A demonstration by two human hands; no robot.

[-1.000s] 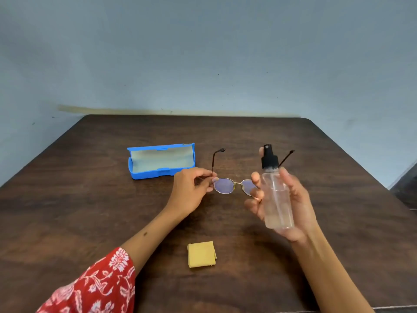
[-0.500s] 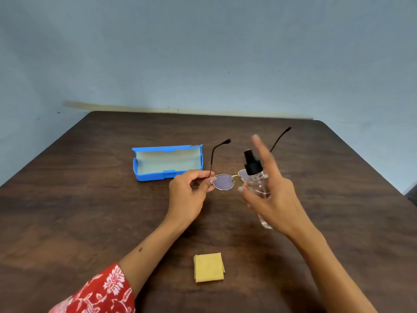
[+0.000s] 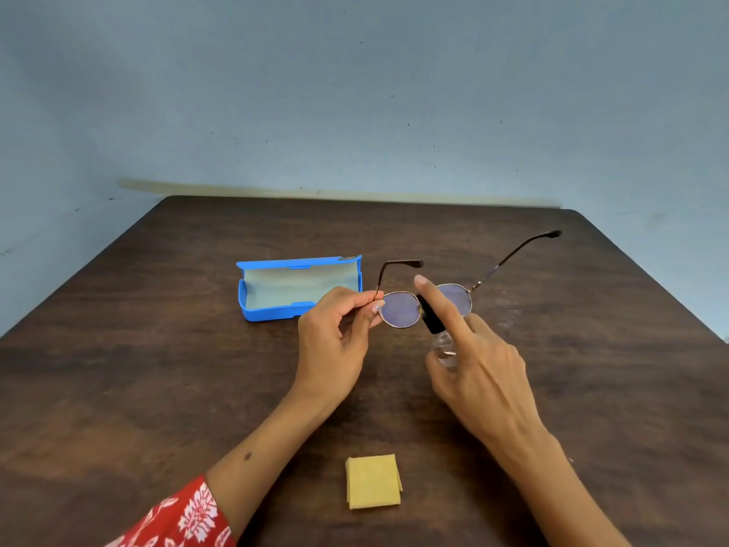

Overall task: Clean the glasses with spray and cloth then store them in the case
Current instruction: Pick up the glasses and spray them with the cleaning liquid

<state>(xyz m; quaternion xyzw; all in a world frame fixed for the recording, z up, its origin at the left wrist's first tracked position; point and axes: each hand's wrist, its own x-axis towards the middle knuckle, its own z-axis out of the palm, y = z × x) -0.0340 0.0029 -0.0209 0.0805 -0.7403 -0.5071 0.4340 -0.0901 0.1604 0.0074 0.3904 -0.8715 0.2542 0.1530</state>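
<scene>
My left hand (image 3: 335, 341) pinches the left hinge of thin gold-rimmed glasses (image 3: 398, 309) and holds them above the table, arms unfolded and pointing away. My right hand (image 3: 481, 373) grips a small clear spray bottle (image 3: 443, 345) with a black nozzle, tilted toward the lenses. Its index finger is stretched out over the nozzle. Most of the bottle is hidden behind the hand. A folded yellow cloth (image 3: 372, 481) lies on the table close to me. The blue case (image 3: 296, 288) lies open at the left, behind my left hand.
The dark wooden table (image 3: 157, 388) ends at a pale blue wall at the back. Its right edge slants away at the far right. My left arm wears a red floral sleeve (image 3: 181, 519) at the bottom left.
The bottle has swung from upright in front of me to tilted with its nozzle at the lenses. The right index finger has risen over the nozzle. The glasses stay in the left hand.
</scene>
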